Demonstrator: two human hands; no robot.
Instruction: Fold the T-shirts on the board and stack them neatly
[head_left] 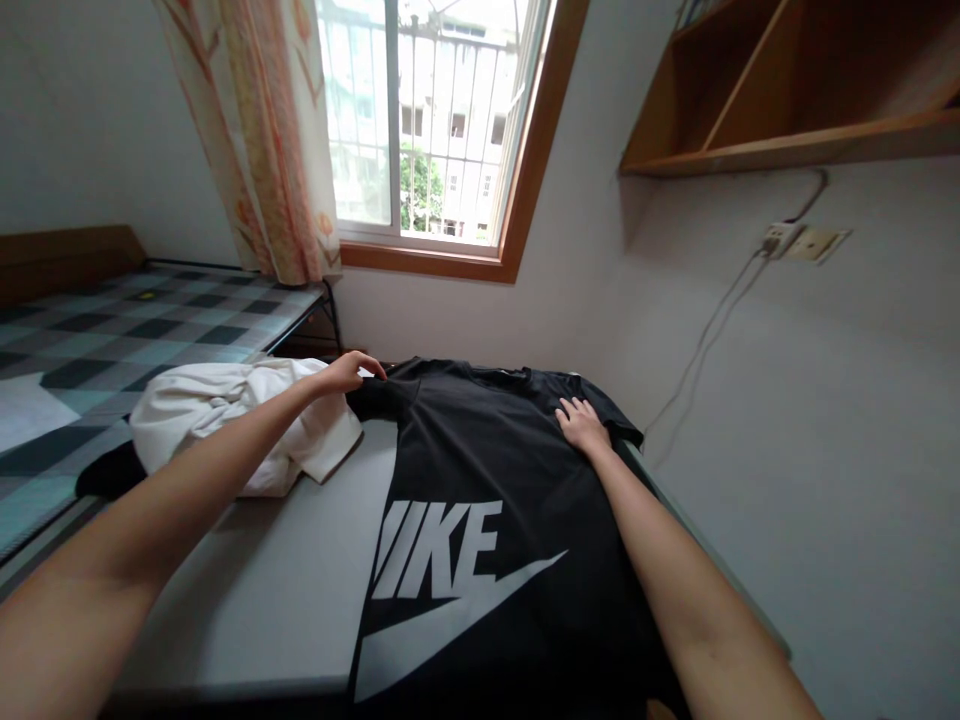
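A black T-shirt (pixel 480 470) with a large white logo lies spread flat on a grey table (pixel 285 570). My left hand (pixel 349 372) pinches the shirt's left sleeve at the far left corner, fingers closed on the fabric. My right hand (pixel 581 424) rests flat on the shirt near its right shoulder, fingers stretched out and apart. Both arms reach forward over the table.
A crumpled white garment (pixel 232 420) lies on the table's left side, with a dark item (pixel 109 470) beside it. A bed with a checked cover (pixel 112 340) stands at left. A wall with a cable and socket (pixel 802 243) runs along the right; a window (pixel 420 120) is ahead.
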